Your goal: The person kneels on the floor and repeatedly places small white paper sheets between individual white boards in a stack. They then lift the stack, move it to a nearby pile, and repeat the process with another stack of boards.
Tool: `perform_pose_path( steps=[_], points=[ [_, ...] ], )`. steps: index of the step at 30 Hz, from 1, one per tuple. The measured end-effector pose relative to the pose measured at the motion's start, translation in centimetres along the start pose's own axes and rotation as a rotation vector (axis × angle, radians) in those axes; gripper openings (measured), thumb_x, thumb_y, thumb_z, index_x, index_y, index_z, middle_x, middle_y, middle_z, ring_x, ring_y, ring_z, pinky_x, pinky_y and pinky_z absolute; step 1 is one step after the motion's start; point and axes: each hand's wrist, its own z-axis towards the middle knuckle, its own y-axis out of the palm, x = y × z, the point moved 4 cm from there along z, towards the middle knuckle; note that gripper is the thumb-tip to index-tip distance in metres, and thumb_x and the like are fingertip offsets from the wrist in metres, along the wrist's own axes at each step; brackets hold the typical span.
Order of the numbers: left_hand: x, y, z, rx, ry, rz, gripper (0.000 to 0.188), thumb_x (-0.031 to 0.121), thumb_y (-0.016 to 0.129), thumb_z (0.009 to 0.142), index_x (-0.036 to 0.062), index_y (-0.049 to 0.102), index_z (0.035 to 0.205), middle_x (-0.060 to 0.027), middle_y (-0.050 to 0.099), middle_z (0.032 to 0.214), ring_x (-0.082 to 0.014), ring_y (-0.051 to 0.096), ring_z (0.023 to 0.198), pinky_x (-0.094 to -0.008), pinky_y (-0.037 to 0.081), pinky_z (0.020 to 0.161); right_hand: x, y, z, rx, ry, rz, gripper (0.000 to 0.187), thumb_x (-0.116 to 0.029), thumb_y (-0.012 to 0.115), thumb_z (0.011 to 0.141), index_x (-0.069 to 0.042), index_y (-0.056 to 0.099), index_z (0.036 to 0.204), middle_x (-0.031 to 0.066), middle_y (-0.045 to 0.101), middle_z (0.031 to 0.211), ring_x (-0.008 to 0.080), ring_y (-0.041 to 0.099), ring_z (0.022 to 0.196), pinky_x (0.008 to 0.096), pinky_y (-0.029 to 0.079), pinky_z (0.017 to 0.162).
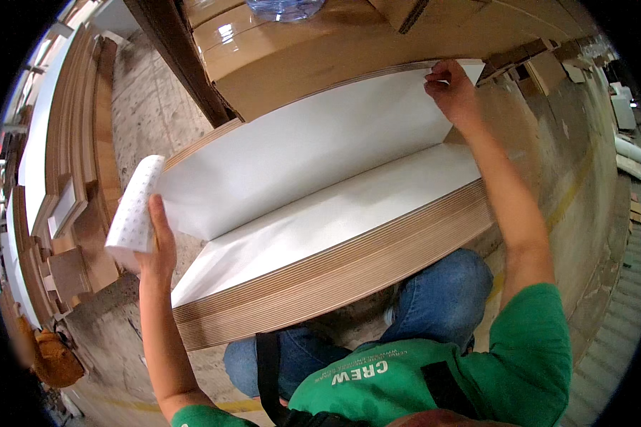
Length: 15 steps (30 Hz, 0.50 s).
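My left hand [158, 245] grips a curled white sheet of small printed labels [134, 206], thumb on its near face. At the far right, my right hand [454, 92] has its fingers bent into a pinch by the top edge of a white panel [313, 139] standing on its long edge. Whatever the pinch may hold is too small to make out. In front of the upright panel lies a stack of boards [335, 274] with brown layered edges. Its top board [335, 206] has a white face, and both hands are off it.
Behind the upright panel stand taped cardboard boxes [278, 57] and a dark post [181, 57]. More boards [82, 121] are stacked along the left. Cardboard pieces [545, 71] lie at the far right on the concrete floor [153, 92]. My bent knees [445, 285] are close against the near stack.
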Motion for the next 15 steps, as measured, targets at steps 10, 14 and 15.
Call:
perform_pose_path(
  steps=[10,14,15],
  points=[
    [-0.8,2.1,0.3,0.006,0.219,0.059,0.035,0.026,0.052,0.089,-0.0023,0.049,0.109,-0.0132,0.055,0.101,-0.0234,0.053,0.092,-0.0341,0.042,0.081,1.0,-1.4,0.4,0.244,-0.152,-0.456,0.024,-0.012,0.07,0.07,-0.003,0.053,0.084,0.0085,0.055,0.082,0.0202,0.059,0.073,0.0321,0.048,0.06],
    [-0.4,2.3,0.8,-0.027,0.154,0.06,0.038,0.028,0.052,0.089,-0.0023,0.047,0.112,-0.0145,0.054,0.104,-0.0252,0.052,0.096,-0.0353,0.04,0.086,2.3,-2.1,0.4,0.26,-0.174,-0.289,0.026,-0.013,0.071,0.07,-0.004,0.055,0.087,0.0094,0.056,0.085,0.0198,0.059,0.065,0.0324,0.048,0.06],
    [-0.3,2.4,0.8,-0.051,0.119,0.051,0.039,0.029,0.052,0.089,-0.0022,0.047,0.113,-0.0147,0.053,0.104,-0.0254,0.052,0.097,-0.0354,0.039,0.087,2.1,-1.9,0.0,0.255,-0.201,-0.262,0.026,-0.013,0.071,0.069,-0.004,0.055,0.088,0.0097,0.056,0.086,0.0202,0.059,0.066,0.0323,0.048,0.06]
  ],
)
